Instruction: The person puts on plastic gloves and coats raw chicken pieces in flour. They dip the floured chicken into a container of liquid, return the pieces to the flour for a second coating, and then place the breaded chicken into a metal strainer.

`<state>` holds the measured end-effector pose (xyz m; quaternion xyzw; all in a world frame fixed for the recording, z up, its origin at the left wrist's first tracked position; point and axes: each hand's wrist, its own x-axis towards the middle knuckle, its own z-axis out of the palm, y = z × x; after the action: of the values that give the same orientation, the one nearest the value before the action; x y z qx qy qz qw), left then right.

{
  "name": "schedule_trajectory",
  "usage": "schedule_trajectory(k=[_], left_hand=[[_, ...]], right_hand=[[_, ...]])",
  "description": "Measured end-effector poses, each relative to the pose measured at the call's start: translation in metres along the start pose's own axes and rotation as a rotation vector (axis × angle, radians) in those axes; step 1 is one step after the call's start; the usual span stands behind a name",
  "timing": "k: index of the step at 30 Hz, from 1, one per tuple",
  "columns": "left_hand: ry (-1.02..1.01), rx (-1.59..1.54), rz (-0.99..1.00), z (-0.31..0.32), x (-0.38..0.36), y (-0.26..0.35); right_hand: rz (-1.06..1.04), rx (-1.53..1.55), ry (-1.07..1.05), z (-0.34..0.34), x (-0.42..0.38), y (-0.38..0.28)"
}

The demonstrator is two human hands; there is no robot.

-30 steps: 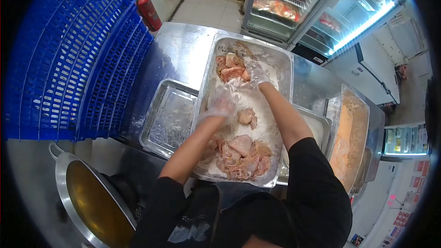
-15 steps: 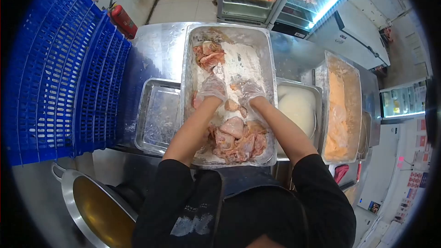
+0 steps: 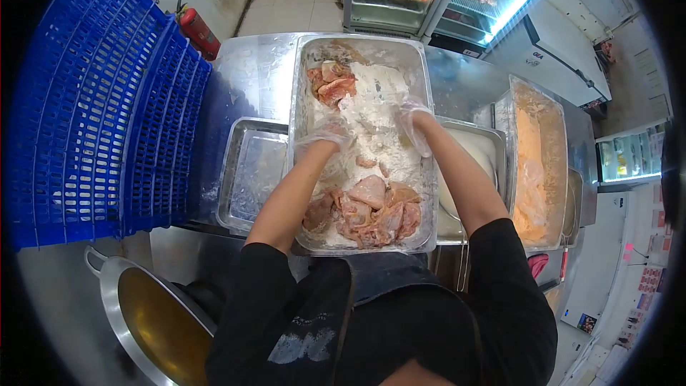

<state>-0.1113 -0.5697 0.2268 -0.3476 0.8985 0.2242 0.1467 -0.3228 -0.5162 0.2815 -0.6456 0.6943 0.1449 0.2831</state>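
Note:
A deep metal tray (image 3: 427, 193) holds white flour (image 3: 375, 129) and raw chicken pieces. Both of my hands wear clear plastic gloves dusted with flour. My left hand (image 3: 330, 134) lies in the flour near the tray's left wall, its fingers stretched toward the middle, partly blurred. My right hand (image 3: 414, 123) is by the right wall, fingers loosely extended at the flour. Neither appears to hold a chicken piece. A pile of chicken pieces (image 3: 375, 207) sits at the near end, and a smaller cluster of chicken (image 3: 332, 83) at the far left corner. Small bits lie on the flour between.
A shallow metal tray (image 3: 236, 204) stands left, beside stacked blue plastic crates (image 3: 153, 100). To the right are a container of pale batter (image 3: 468, 146) and a tray of orange breading (image 3: 532, 193). A wide pan of oil (image 3: 153, 322) sits lower left. Glass-door fridges (image 3: 389, 11) stand behind.
My hands have moved apart toward the tray's side walls. Flour now covers more of the middle, where chicken bits showed between the hands.

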Motion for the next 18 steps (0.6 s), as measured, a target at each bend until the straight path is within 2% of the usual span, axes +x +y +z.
schedule_trajectory(k=[3, 4, 5, 7, 8, 10, 12, 13, 15, 16, 18], left_hand=[[0.016, 0.031, 0.008, 0.013, 0.011, -0.010], [-0.006, -0.025, -0.063, 0.014, 0.010, -0.007], [-0.027, -0.084, -0.135, 0.014, 0.007, -0.005], [-0.010, -0.071, -0.120, 0.016, 0.002, -0.009], [-0.002, -0.056, -0.098, 0.019, -0.001, -0.012], [0.012, -0.081, -0.120, 0.028, -0.003, -0.015], [0.041, -0.100, -0.124, 0.022, 0.000, -0.011], [-0.018, -0.074, -0.113, 0.017, -0.001, -0.009], [-0.064, -0.036, -0.101, 0.000, -0.005, -0.002], [-0.052, -0.073, -0.143, -0.012, -0.012, 0.005], [-0.033, -0.107, -0.183, -0.020, -0.018, 0.015]], right_hand=[[-0.123, -0.256, 0.270, 0.089, 0.129, 0.039], [0.045, 0.132, 0.362, 0.031, 0.024, -0.031], [0.045, 0.131, 0.365, 0.044, 0.014, -0.046], [0.053, -0.048, 0.392, 0.060, 0.012, -0.061], [0.054, -0.044, 0.398, 0.084, 0.026, -0.059], [-0.054, 0.327, 0.462, 0.133, 0.063, -0.041], [0.153, 0.189, 0.452, 0.127, 0.040, -0.063], [0.163, 0.187, 0.474, 0.113, 0.028, -0.062], [0.083, 0.131, 0.255, 0.087, 0.012, -0.062], [0.084, 0.130, 0.267, 0.081, 0.014, -0.056], [0.018, 0.245, 0.103, 0.070, 0.018, -0.041]])
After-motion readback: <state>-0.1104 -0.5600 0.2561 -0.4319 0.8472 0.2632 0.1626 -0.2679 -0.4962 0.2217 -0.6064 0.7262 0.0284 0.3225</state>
